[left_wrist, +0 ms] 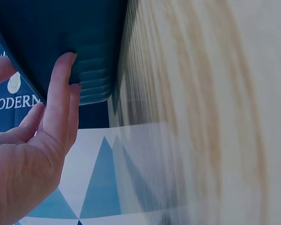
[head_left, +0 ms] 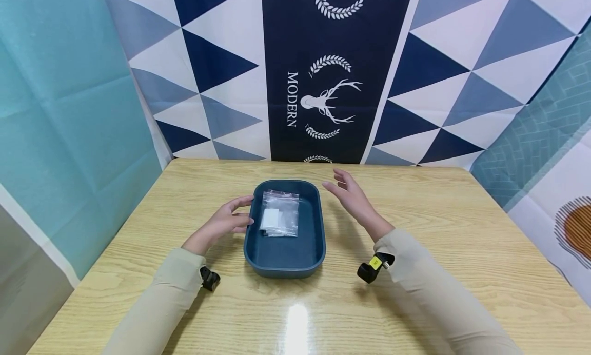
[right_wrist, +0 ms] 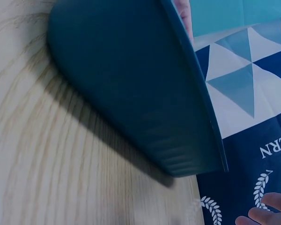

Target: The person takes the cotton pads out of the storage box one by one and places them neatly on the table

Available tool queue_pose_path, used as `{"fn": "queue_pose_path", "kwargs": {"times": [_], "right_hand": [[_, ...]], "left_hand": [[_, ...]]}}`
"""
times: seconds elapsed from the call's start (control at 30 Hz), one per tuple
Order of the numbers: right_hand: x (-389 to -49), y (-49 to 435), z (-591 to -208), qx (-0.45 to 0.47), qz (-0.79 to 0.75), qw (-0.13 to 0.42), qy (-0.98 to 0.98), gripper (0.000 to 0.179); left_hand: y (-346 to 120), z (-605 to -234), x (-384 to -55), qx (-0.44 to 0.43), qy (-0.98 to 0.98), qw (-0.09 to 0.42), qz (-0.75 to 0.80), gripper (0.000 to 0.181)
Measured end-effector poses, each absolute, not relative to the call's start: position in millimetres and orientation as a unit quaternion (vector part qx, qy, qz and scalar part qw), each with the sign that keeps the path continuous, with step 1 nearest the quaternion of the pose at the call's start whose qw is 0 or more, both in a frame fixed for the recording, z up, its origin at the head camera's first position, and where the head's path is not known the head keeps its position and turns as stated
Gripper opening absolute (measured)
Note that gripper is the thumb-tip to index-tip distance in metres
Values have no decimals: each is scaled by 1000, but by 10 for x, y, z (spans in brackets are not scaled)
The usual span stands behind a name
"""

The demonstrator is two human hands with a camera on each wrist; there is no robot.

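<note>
A dark blue rectangular bin (head_left: 283,255) with rounded corners sits on the wooden table. Inside it lie clear zip-lock bags (head_left: 289,216), stacked toward the upper left, with a small white patch (head_left: 270,218) showing on them. My left hand (head_left: 226,221) is at the bin's left side; in the left wrist view, fairly straight fingers (left_wrist: 58,103) touch the bin's outer wall (left_wrist: 96,28). To the right of the bin, my right hand (head_left: 353,197) hovers with spread fingers, apart from the rim and holding nothing. The right wrist view catches only its fingertips (right_wrist: 267,213).
The light wood table (head_left: 415,216) extends on both sides of the bin. Behind it hangs a geometric patterned cloth (head_left: 221,73) with a dark deer-print panel. Teal cloth (head_left: 69,114) covers the left side. Each wrist carries a small black camera (head_left: 369,272).
</note>
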State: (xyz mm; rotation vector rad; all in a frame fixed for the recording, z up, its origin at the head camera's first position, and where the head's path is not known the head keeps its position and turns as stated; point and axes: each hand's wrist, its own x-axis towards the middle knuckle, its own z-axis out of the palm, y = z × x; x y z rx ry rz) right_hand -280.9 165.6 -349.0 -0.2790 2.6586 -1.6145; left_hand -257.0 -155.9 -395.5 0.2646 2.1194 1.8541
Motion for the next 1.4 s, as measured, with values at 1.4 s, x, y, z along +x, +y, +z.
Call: {"fn": "queue_pose_path", "kwargs": {"times": [1.4], "right_hand": [[-3000, 1006, -3347, -61, -558, 50, 826, 71]], "left_hand": [[-1533, -3984, -2562, 80, 733, 151, 658, 66]]}}
